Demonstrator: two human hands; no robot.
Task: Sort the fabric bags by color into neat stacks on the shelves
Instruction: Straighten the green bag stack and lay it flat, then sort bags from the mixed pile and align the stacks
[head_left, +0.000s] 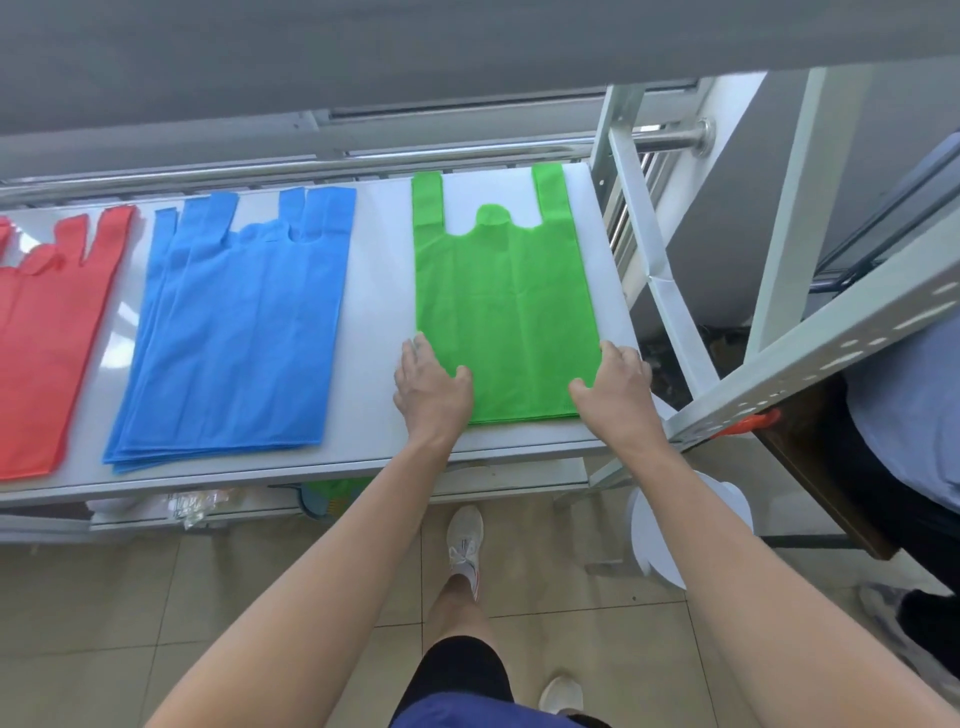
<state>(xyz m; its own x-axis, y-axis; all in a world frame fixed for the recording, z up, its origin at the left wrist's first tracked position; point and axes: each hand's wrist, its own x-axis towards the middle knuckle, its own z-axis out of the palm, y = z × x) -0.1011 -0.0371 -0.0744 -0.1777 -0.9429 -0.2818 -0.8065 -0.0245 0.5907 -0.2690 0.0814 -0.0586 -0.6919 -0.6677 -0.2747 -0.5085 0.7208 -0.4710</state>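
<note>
A white shelf (374, 322) ran across the view, and three colours of fabric bags lay flat on it, handles pointing away from the person. At the right end lay the green bag (504, 312), apparently a single one, squared to the shelf with its bottom edge near the front lip. The left hand (431, 389) rested palm down on the bag's near left corner, fingers spread, the thumb lying on the green fabric and the other fingers along or just off its left edge on the bare shelf. The right hand (618, 384) lay flat on the near right corner in the same way, fingers spread, thumb on the bag and the rest over its right edge. Neither hand pinched the fabric; both simply pressed down on it.

In the middle of the shelf, apart from the green bag with a bare strip between them, sat the blue stack (234, 332), several bags fanned slightly so their edges showed at the left and bottom. Further left, partly cut off by the frame, lay the red stack (47, 332), separated from the blue by a narrow gap.

Metal uprights (639, 249) framed the shelf's right end. Below, a lower shelf held clutter too dim to identify, and the person's legs and a white shoe (465, 540) stood on a tiled floor (156, 613).
</note>
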